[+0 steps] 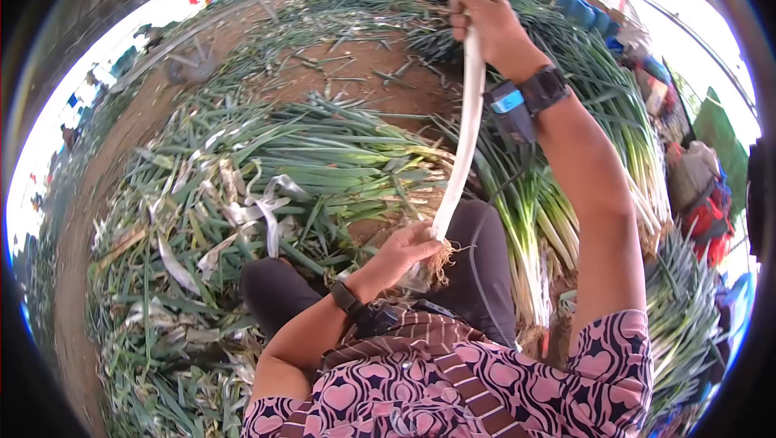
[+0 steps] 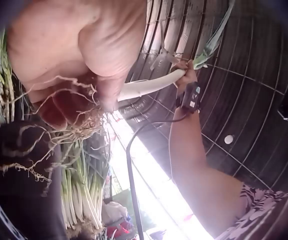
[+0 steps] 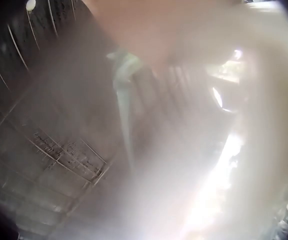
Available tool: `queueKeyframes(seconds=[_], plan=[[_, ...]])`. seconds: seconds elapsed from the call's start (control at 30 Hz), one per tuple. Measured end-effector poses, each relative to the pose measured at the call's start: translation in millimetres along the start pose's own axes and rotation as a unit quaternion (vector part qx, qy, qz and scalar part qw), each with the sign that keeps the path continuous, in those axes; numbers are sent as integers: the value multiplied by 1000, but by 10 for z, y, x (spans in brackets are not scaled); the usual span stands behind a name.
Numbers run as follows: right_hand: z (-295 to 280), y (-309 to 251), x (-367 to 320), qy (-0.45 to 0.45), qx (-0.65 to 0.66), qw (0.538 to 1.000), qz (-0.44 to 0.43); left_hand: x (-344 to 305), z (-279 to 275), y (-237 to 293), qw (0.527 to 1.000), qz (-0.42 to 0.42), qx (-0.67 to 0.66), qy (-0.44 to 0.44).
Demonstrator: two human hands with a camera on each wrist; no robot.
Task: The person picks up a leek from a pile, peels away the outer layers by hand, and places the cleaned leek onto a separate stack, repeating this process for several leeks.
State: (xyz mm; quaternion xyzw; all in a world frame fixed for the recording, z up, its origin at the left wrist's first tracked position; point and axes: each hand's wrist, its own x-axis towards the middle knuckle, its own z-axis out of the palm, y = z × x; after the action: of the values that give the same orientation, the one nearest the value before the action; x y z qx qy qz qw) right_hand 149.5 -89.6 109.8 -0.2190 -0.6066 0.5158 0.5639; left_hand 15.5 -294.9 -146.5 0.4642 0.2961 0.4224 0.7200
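Note:
A long scallion with a smooth white stalk (image 1: 470,107) stands nearly upright in the head view. The left hand (image 1: 402,254) pinches its lower end just above the stringy roots (image 1: 440,264). Higher up, the right hand (image 1: 483,22) grips the stalk where it turns green. In the left wrist view, the left hand (image 2: 79,50) is close to the camera with roots (image 2: 86,122) hanging below the fingers, and the right hand (image 2: 186,76) holds the far end of the stalk (image 2: 151,86). The right wrist view is hazy; a green leaf (image 3: 124,107) shows below the blurred right hand (image 3: 144,30).
Piled scallions (image 1: 323,159) lie in front, with peeled leaf scraps (image 1: 174,268) at the left. More bundles (image 1: 525,236) lie at the right, near bags (image 1: 702,187). A cable (image 1: 477,268) hangs by the knee. Bare soil (image 1: 364,74) shows beyond the pile.

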Motion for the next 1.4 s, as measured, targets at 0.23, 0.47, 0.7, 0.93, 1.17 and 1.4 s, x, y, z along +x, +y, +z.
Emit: queueKeyframes(seconds=[0.23, 0.47, 0.7, 0.93, 1.17, 1.4], plan=[[22, 122, 64, 67, 59, 996, -10, -389, -341, -185, 996, -39, -56, 51], [-596, 1, -192, 150, 43, 987, -45, -787, -469, -35, 992, -36, 11, 117], [-1939, -233, -647, 373, 11, 921, -110, -970, -792, -57, 973, -12, 204, 109], [-3198, -706, -2348, 580, -279, 764, -35, -615, -939, -199, 916, 17, 369, 154], [-3445, -856, -3689, 603, -360, 711, -29, 252, 374, 85, 894, 31, 447, -1], [-3073, -1073, -3816, 562, -315, 764, -15, 880, 1751, -541, 834, 67, 432, -336]])
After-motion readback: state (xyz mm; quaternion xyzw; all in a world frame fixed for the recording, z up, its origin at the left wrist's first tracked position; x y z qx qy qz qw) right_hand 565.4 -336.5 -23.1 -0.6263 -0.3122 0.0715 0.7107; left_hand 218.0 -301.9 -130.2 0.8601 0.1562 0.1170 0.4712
